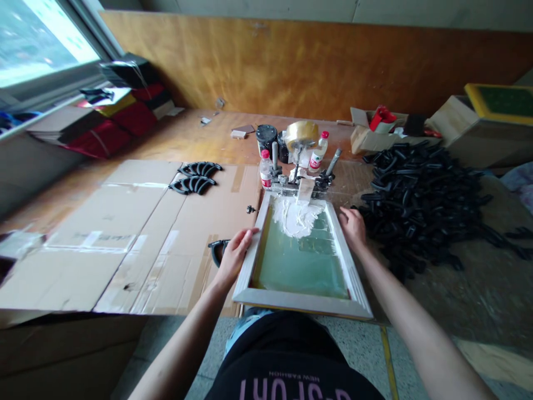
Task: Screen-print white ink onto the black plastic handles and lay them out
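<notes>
A printing screen in a pale frame (352, 278) lies tilted in front of me, hinged on a metal clamp (297, 180) at its far end. White ink (297, 216) is smeared over the upper part of its green mesh (300, 261). My left hand (235, 253) grips the frame's left rail, fingers curled over the edge. My right hand (353, 228) rests on the right rail, fingers bent on it. A black curved plastic part (216, 250) lies partly under the frame by my left hand.
A big heap of black curved parts (420, 203) lies at the right. Two short rows of the same parts (195, 178) sit on flattened cardboard (125, 239) at the left. Bottles, a black jar (266, 138) and a tape roll (302, 133) stand behind the clamp. Boxes stand far right.
</notes>
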`<state>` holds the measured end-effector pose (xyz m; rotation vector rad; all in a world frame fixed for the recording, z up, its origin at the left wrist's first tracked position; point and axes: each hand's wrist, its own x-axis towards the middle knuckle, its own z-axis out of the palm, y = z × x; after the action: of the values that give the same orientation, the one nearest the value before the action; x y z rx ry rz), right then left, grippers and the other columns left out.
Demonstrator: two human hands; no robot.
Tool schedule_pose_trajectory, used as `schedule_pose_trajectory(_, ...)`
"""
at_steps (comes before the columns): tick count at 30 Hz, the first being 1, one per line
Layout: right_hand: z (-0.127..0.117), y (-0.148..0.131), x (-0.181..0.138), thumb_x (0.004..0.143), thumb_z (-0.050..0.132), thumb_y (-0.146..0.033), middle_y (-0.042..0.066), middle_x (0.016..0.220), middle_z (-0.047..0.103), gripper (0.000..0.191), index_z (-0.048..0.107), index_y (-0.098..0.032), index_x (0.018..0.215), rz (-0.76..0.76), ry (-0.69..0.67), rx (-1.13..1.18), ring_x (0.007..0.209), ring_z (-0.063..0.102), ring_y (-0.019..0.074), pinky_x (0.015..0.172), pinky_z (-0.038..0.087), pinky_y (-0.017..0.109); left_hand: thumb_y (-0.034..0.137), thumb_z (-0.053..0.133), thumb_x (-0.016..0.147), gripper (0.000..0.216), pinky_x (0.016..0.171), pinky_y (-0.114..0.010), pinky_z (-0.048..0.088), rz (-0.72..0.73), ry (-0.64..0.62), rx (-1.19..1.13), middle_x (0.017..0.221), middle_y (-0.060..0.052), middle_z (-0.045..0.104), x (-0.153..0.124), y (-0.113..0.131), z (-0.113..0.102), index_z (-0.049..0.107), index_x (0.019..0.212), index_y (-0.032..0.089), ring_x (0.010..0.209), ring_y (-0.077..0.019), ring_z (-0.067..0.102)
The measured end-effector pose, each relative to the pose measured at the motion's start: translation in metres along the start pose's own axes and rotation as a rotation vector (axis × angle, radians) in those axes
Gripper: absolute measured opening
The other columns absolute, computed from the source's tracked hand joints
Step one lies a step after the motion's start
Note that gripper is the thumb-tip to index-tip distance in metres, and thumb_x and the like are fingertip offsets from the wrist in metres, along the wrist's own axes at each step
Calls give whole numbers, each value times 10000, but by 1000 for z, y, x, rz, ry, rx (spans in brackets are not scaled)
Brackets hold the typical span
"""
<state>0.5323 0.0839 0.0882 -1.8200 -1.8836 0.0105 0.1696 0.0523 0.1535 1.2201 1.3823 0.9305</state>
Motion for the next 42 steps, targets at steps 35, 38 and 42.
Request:
schedule_pose_trajectory(35,26,-96,16,830,493,-73,104,839,621,147,607,-166,843,-371,-174,-105,880,507,251,773,403,340,583,599,801,708,656,-260,484,-164,-46,34,866,-28,684,18,-91,12,485,1407,236,726,-165,625)
schedule_pose_trajectory(38,12,-98,2,814,480,-40,90,846,627,194,628,-160,856,-588,-265,19,876,511,233,770,413,326,576,607,798,708,660,-261,484,-159,-49,33,877,-32,683,18,-91,12,487,1407,234,739,-169,629)
schedule_pose_trajectory(42,-2,-95,12,781,521,-31,47,812,628,199,638,-183,836,-646,-368,159,834,533,201,748,422,302,572,601,800,697,659,-257,479,-155,-39,24,856,-26,675,17,-88,13,496,1397,229,728,-162,619)
